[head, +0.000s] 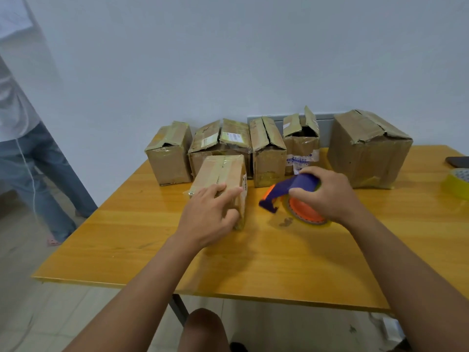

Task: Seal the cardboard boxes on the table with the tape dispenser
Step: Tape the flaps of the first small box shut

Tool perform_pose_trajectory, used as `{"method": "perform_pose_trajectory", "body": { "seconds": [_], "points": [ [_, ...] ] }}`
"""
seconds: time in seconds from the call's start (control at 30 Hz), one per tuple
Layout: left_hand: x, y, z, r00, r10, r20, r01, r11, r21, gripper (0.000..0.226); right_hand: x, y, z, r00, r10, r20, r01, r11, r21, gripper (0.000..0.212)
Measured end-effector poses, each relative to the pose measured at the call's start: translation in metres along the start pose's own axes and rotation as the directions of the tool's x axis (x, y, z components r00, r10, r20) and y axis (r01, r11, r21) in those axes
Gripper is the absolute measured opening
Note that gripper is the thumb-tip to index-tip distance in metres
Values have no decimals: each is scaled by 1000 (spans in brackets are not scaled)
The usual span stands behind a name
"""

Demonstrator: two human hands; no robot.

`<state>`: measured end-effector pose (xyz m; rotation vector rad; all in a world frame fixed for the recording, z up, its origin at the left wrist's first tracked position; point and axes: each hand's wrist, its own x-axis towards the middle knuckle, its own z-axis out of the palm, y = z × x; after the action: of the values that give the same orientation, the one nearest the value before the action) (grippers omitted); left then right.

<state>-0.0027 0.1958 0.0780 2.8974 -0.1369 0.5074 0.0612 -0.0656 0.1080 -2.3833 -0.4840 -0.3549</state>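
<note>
A: Are you almost done?
B: No. Five boxes at the back of the table [253, 255] look open. Your left hand [208, 214] lies flat on the small box [220, 174], which looks taped. Your right hand [327, 196] grips the tape dispenser [291, 196] beside it.

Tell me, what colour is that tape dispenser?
Purple frame, orange wheel: the tape dispenser, seen in the head view.

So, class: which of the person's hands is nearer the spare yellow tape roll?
Right. The right hand holds the dispenser, nearer that roll; the left hand is farther.
</note>
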Motion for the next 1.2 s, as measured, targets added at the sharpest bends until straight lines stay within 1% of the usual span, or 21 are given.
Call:
{"method": "perform_pose_trajectory", "body": {
  "seconds": [0.03,0.07,0.1,0.17,0.23,0.3,0.37,0.47,0.57,0.67,0.83,0.93,1.07,1.2],
  "points": [
    [1,2,1,1000,-13,-19,13,1000,-13,54,-2,2,2,992,1,-123,7,998,67,48],
    [4,5,2,999,-35,-38,34,999,-27,53,-3,4,5,980,21,-198,0,994,108,47],
    [7,8,3,996,-77,-51,74,996,-51,54,-5,4,10,970,45,-239,-12,991,135,46],
    [12,16,5,980,-180,-84,171,981,-95,61,-7,4,27,952,81,-296,-24,982,189,51],
    [17,24,8,960,-245,-139,237,969,-67,63,-11,3,45,933,136,-334,-46,964,263,56],
    [22,32,10,943,-275,-190,274,961,-33,55,-14,1,61,910,196,-367,-63,937,344,58],
    [27,37,12,931,-285,-228,292,957,-3,41,-17,-3,76,894,208,-396,-44,921,386,60],
    [28,37,19,937,-236,-257,259,964,59,30,-21,-5,93,885,223,-409,-35,907,421,58],
    [23,28,28,946,-156,-284,195,974,114,29,-24,-5,103,879,225,-420,-22,900,435,60],
    [18,20,33,941,-77,-330,134,979,155,31,-25,-4,107,880,212,-424,4,891,453,62],
    [12,12,35,933,-33,-359,83,989,123,40,-27,5,113,887,227,-402,-18,887,461,58],
    [12,5,33,945,-5,-328,39,994,98,45,-28,8,114,888,244,-391,-36,882,469,58],
    [13,-8,28,950,51,-307,-28,997,77,40,-27,11,115,880,284,-379,-61,861,505,58],
    [16,-15,32,927,97,-362,-69,993,91,36,-27,12,115,881,303,-363,-75,847,527,58]
  ]
}}
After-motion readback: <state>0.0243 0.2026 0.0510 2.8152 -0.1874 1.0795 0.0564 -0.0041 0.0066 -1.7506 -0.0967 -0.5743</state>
